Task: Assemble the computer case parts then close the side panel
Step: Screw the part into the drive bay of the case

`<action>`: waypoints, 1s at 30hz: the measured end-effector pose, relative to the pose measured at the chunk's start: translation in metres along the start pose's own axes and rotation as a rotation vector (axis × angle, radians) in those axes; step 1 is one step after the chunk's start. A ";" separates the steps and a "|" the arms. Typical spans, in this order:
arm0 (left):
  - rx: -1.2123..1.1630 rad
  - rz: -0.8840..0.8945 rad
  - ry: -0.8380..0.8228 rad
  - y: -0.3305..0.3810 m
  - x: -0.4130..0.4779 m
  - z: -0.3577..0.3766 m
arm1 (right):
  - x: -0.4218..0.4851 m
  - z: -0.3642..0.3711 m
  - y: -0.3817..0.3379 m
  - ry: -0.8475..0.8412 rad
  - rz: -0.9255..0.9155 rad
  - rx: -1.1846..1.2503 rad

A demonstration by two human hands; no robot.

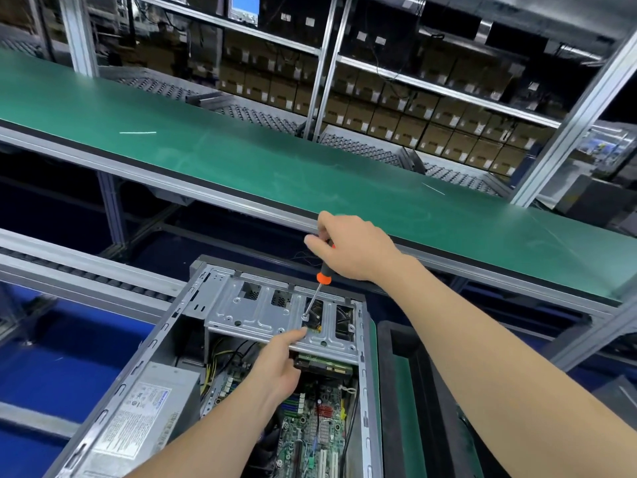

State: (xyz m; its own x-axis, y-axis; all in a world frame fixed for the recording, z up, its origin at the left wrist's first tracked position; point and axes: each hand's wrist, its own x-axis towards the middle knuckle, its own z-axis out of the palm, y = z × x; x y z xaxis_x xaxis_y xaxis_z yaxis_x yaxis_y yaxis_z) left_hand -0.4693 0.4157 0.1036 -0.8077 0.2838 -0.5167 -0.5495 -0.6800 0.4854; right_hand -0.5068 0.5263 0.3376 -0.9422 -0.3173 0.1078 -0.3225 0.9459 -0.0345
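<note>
Orange at its collar and black in the handle, the screwdriver [324, 278] is what I watch first. The right hand [355, 251] holds it from above, fingers and thumb closed round the top of the handle. The shaft slants down and to the left, and its tip sits on a screw [304, 317] in the top plate of the steel drive cage [248, 313]. That cage spans the far end of the open computer case [162, 343], which lies on its side near me with the motherboard [310, 429] and power supply [148, 405] exposed.

I judge the step to be fastening the cage, so the task is in its assembly half. The case is open, and I cannot pick out the side panel with any certainty.

The left hand [275, 365] reaches in over the motherboard, its forefinger stretched out and resting on the cage's near edge, just beside the screw. Its other fingers fold out of sight, so I cannot tell whether they grip the lip or merely steady it.

The right forearm comes in from the near right, with the wrist bent down over the tool.

The next move calls for turning the driver under firm downward pressure. With the shaft this tilted, I would bring it more upright over the screw, since the tip could slip out of the head.
</note>
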 end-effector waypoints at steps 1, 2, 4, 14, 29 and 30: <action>0.004 -0.001 -0.003 0.000 0.000 0.001 | -0.001 -0.003 0.003 -0.063 -0.054 0.130; 0.008 -0.008 -0.007 0.001 -0.001 0.002 | -0.002 -0.007 0.005 -0.112 -0.100 0.207; 0.012 -0.024 -0.022 0.001 -0.004 0.005 | -0.002 -0.007 0.004 -0.068 -0.113 0.175; 0.010 -0.030 0.006 0.002 -0.008 0.007 | -0.003 -0.007 0.006 -0.049 -0.027 0.162; 0.003 -0.038 0.024 0.000 -0.006 0.006 | -0.003 -0.004 0.012 -0.082 -0.127 0.257; 0.003 -0.036 0.032 0.000 -0.005 0.005 | -0.004 -0.004 0.010 -0.056 -0.134 0.235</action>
State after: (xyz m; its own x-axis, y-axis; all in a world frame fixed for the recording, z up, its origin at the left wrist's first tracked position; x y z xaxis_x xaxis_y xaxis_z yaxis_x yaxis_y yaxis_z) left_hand -0.4663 0.4178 0.1102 -0.7805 0.2864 -0.5557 -0.5784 -0.6682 0.4680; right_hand -0.5063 0.5372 0.3404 -0.8911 -0.4480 0.0719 -0.4507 0.8557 -0.2542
